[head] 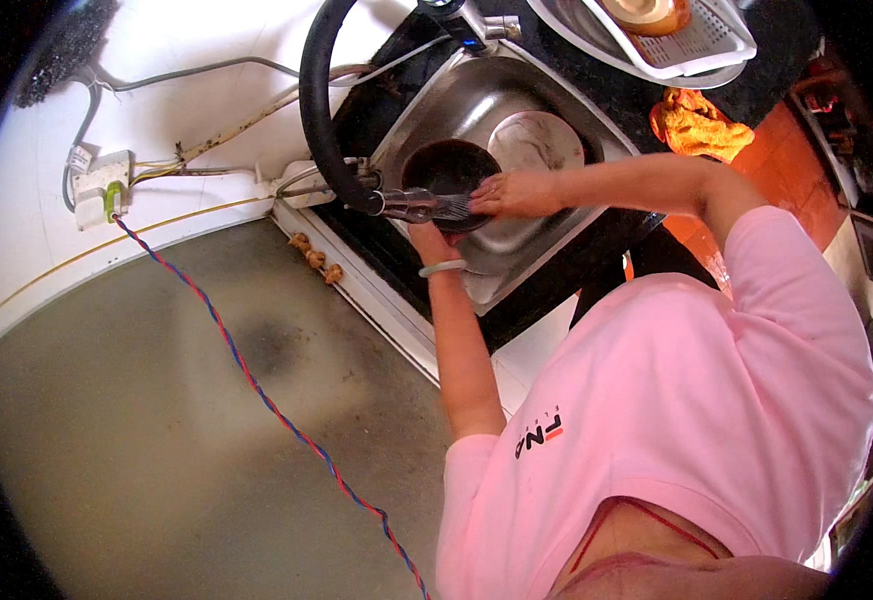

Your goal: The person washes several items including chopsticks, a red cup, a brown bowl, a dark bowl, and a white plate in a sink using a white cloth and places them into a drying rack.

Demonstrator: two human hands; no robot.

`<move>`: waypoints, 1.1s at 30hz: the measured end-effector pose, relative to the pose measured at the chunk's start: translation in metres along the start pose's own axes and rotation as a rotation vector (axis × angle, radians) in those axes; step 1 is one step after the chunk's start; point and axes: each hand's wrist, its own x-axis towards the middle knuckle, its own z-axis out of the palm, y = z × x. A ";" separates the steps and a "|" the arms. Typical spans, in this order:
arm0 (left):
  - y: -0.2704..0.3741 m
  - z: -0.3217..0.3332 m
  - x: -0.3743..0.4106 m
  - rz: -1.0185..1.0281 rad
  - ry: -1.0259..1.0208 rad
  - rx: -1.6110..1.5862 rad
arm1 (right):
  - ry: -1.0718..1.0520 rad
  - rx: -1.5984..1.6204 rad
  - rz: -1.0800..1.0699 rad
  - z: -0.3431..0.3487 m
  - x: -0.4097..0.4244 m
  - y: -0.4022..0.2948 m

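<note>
A dark round bowl (447, 166) is in the steel sink basin (519, 232), under water spraying from a metal faucet head (408, 204). My left hand (430, 238), below a pale bangle (442, 268), holds the bowl's near rim; its fingers are partly hidden. My right hand (515, 195) reaches in from the right, slightly blurred. Its fingertips are in the spray over the bowl's right side, and whether they grip anything is unclear. Beyond that hand, a pale round plate (537, 139) with a dark marbled pattern is in the basin.
A black hose (315, 105) arches over the sink's left side. On the left ledge are several small brown lumps (316, 259). White basket (695, 45) and orange cloth (699, 124) are at upper right. A red-blue twisted cord (256, 382) runs from a wall socket (102, 191).
</note>
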 end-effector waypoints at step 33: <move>-0.077 -0.015 0.011 -0.201 0.166 -0.498 | 0.814 0.308 0.802 0.020 0.005 -0.047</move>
